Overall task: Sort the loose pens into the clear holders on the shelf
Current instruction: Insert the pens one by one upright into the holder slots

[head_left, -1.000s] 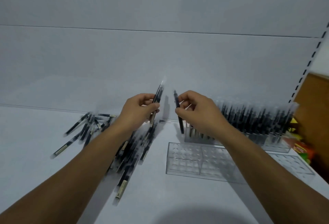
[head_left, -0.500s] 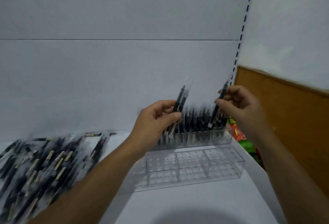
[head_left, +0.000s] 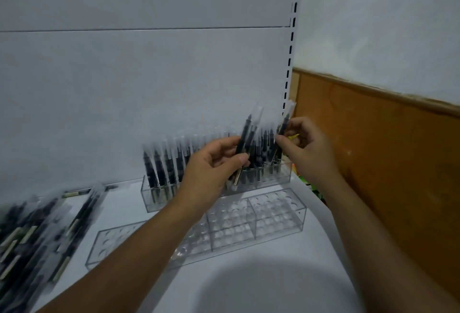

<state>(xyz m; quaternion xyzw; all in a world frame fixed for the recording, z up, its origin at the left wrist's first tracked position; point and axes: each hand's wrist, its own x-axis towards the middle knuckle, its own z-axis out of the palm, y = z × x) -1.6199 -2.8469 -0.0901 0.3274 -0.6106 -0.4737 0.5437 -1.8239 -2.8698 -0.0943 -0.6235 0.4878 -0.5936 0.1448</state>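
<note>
My left hand (head_left: 214, 166) grips a small bunch of black pens (head_left: 245, 138) with clear caps, held tilted in front of the back clear holder (head_left: 154, 197). That holder is packed with upright black pens. My right hand (head_left: 306, 148) pinches a single black pen (head_left: 283, 126) over the holder's right end. A second clear holder (head_left: 276, 215) with round holes lies nearer to me and holds no pens. A heap of loose black pens (head_left: 32, 235) is spread on the white shelf at the left.
The white shelf back panel rises behind the holders, with a slotted upright (head_left: 290, 49) at its right edge. A brown wooden panel (head_left: 373, 151) stands to the right. Colourful packets (head_left: 313, 188) peek out beside the shelf's right edge.
The view has swung right and both hands have moved from above the loose heap to the back holder. The right hand's pen now hangs lower, over the holder's right end.
</note>
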